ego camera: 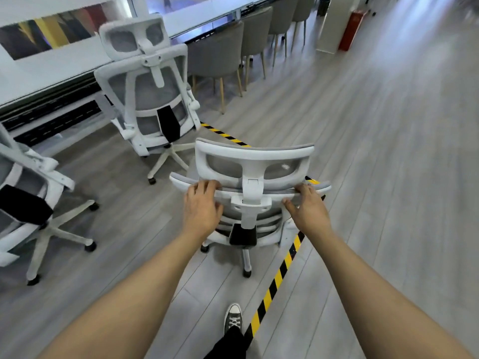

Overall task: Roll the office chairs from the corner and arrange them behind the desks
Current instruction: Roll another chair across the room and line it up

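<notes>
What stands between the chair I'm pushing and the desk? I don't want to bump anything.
Both hands, left hand and right hand, grip the held chair. Another white chair sits ahead-left at the desk; bare floor shows between the two chairs.

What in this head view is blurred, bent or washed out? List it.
Head view: the fisheye lens bows the desks and floor planks toward the edges; motion blur smears the far right floor and the red box; window light glares bluish on the desk tops; both hands, left hand and right hand, and the pushed office chair stay fairly sharp.
</notes>
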Motion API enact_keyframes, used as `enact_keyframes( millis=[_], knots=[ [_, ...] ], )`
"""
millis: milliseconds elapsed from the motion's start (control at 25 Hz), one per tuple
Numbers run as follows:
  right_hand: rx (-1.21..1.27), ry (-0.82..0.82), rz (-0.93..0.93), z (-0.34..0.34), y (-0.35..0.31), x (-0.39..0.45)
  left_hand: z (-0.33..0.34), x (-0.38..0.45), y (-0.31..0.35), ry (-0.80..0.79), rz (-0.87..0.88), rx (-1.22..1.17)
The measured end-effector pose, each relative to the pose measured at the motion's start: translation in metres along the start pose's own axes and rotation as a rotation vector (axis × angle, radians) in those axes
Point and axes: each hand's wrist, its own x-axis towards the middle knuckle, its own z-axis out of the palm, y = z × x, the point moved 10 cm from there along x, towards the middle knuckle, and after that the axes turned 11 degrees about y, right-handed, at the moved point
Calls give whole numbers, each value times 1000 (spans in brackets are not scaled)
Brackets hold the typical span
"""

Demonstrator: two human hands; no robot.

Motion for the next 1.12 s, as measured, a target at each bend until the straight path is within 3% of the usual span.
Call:
enact_keyframes(
  millis=[320, 560, 720, 840, 960, 1120],
  knots=[
    [27, -29, 1, 1, 9, 77, 41, 73, 24, -104, -34, 54],
    [-119, -66, -233, -6, 8, 83, 27, 57, 49, -106, -142, 178],
    [-56, -82, -446, -27, -34, 73, -10, 13, 78, 7, -262, 144],
    [75, -93, -644, -43, -79, 42, -57, -35, 103, 189, -302, 212],
    [175, -189, -866, -46, -133, -19, -114, -99, 116, 351, -380, 309],
    [281, -373, -1144, -40, -202, -138, -181, -211, 100, 384, -657, 483]
  ],
)
